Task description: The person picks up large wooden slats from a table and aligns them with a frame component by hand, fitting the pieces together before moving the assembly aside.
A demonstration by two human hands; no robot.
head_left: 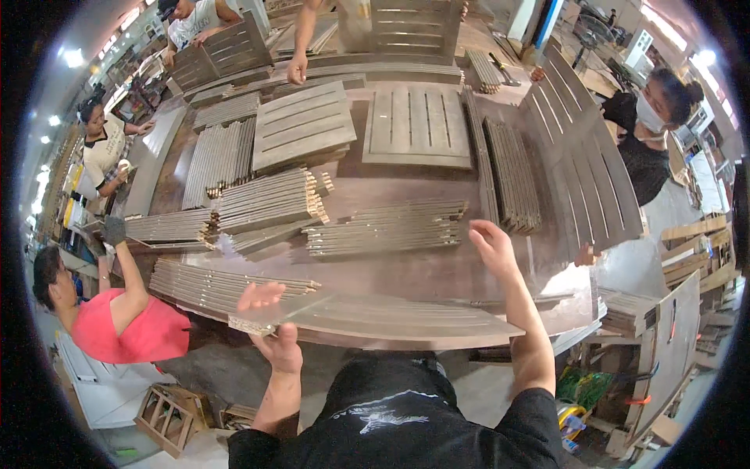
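A grey-brown slatted wooden panel (406, 323) lies low across the near side, in front of my body, and its left part is smeared by motion. My left hand (277, 344) is around its left end, thumb on the near side and fingertips beyond the far edge. The panel's right end reaches my right forearm. My right hand (494, 244) is raised over the table, fingers apart, with nothing in it. Just left of that hand lies a row of grey slats (387, 228). Another bundle of slats (512, 176) lies beyond it.
Two slatted panels (305, 127) (418, 129) lie mid-table among stacked slats (269, 199). At right, a person (652, 133) holds a large panel (582, 156) upright. A person in red (125, 320) is close at left; others work along the far side. Boards (664, 359) lean at lower right.
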